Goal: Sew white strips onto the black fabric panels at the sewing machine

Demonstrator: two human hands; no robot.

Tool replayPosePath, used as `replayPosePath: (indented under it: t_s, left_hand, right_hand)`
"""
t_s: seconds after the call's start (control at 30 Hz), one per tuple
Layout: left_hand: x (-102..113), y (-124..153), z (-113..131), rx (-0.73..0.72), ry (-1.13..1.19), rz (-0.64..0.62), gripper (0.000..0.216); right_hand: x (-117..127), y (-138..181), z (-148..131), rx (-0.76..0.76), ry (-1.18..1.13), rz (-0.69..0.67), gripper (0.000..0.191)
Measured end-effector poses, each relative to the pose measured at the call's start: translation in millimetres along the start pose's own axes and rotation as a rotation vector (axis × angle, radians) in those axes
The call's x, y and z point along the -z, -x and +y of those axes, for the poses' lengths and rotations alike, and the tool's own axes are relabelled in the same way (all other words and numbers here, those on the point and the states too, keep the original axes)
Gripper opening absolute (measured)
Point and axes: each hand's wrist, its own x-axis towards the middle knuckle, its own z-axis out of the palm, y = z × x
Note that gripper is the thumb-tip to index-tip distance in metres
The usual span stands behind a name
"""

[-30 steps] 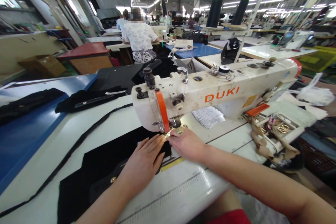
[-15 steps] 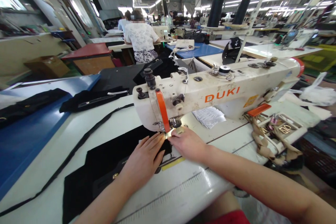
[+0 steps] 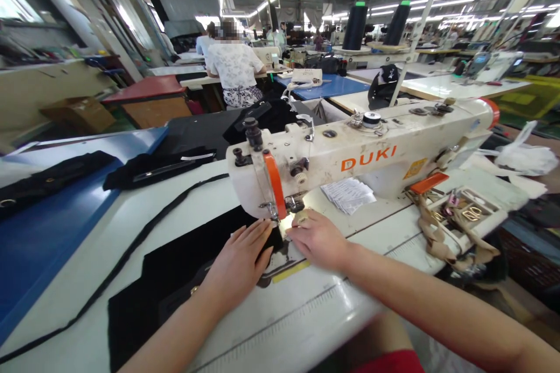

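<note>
A cream DUKI sewing machine (image 3: 363, 151) stands on the white table (image 3: 306, 309). Black fabric (image 3: 175, 262) lies under its needle area (image 3: 280, 218). My left hand (image 3: 238, 262) lies flat on the fabric, fingers stretched out toward the presser foot. My right hand (image 3: 317, 239) rests just right of the needle, fingers curled down on the fabric's edge; what they pinch is hidden.
A long black strap (image 3: 131, 245) curves across the table. Folded white labels (image 3: 347, 194) lie behind the machine, and a tray of metal buckles (image 3: 464, 210) sits at right. More black pieces (image 3: 157, 166) lie on the blue table (image 3: 48, 215). A person in a white top (image 3: 234, 70) sits ahead.
Both hands have shifted slightly right and forward with the fabric, toward the needle. The view drifted a little.
</note>
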Motion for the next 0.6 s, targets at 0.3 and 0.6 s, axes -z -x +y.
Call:
replayPosePath:
  t_s: [0.3, 0.6]
  left_hand:
    - [39, 78, 20, 0.049, -0.124, 0.156, 0.07]
    - [60, 159, -36, 0.316, -0.095, -0.046, 0.043]
  right_hand:
    - [4, 10, -9, 0.063, -0.114, 0.096, 0.018]
    - [8, 19, -19, 0.054, -0.231, 0.054, 0.019]
